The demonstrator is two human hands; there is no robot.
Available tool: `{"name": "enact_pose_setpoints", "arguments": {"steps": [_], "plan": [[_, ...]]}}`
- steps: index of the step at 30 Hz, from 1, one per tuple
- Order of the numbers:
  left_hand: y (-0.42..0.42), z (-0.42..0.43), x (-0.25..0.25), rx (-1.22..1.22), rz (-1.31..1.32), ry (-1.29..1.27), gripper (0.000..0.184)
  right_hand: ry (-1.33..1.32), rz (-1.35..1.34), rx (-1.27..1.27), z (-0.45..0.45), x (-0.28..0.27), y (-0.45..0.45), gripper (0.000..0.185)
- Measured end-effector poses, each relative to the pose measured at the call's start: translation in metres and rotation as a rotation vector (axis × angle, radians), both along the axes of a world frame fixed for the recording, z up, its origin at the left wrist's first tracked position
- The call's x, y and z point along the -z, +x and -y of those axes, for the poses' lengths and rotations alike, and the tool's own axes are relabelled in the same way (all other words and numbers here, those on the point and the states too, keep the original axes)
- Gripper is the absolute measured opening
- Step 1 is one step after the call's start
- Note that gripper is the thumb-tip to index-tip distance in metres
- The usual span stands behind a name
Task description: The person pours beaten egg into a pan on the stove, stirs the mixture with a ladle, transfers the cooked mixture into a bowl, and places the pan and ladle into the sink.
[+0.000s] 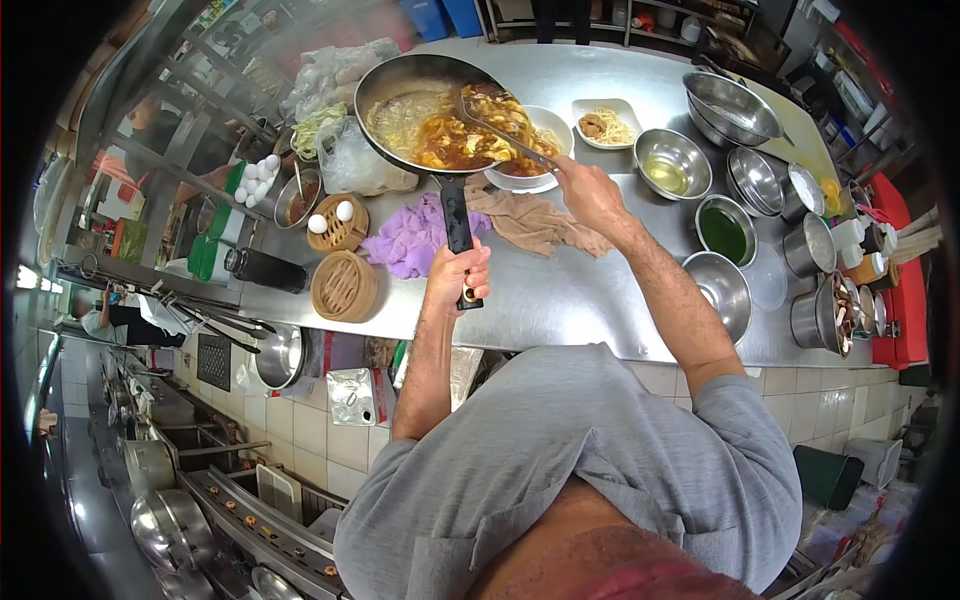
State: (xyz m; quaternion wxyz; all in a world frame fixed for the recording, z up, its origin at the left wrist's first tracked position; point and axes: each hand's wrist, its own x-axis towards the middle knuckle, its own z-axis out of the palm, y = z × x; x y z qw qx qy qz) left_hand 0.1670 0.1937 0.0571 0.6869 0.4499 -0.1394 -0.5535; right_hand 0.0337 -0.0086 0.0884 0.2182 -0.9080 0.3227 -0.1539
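My left hand (456,278) is wrapped around the black handle of a frying pan (378,110), raised over the table. Brown sauce with yellow and white cooked pieces (455,138) lies in the pan, mostly on its right side. In my right hand (592,190) is a long-handled metal cooking utensil (520,146); its head is among the food, so its exact kind is hidden. The pan's right edge is over a white bowl (563,128), which has some of the brown food in it. A purple cloth (405,238) and a brown cloth (540,222) lie below the pan.
Noodles sit in a square white dish (627,108) behind the bowl. Metal bowls, one with green liquid (722,232), crowd the right side. On the left are bamboo steamers (344,286), eggs (262,178), a black bottle (264,270) and plastic bags (365,160).
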Motion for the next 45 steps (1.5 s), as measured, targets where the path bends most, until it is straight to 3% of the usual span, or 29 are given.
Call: {"name": "enact_pose_setpoints", "arguments": {"steps": [17,20,35,40,45], "plan": [[0.005,0.005,0.001,0.008,0.029,0.025,0.019,0.017,0.005,0.067,-0.002,-0.006,-0.024,0.023],[0.004,0.007,0.002,0.000,0.044,0.026,0.014,0.032,-0.026,0.083,-0.002,-0.007,-0.029,0.023],[0.003,0.012,0.005,0.006,0.052,0.038,0.013,0.028,0.252,-0.027,-0.026,-0.007,-0.033,0.022],[0.004,0.013,0.008,0.003,0.053,0.032,0.013,-0.131,0.014,-0.114,-0.031,0.004,-0.039,0.032],[0.004,0.013,0.008,0.010,0.056,0.039,0.013,-0.236,0.019,-0.065,-0.019,0.024,-0.042,0.036]]}}
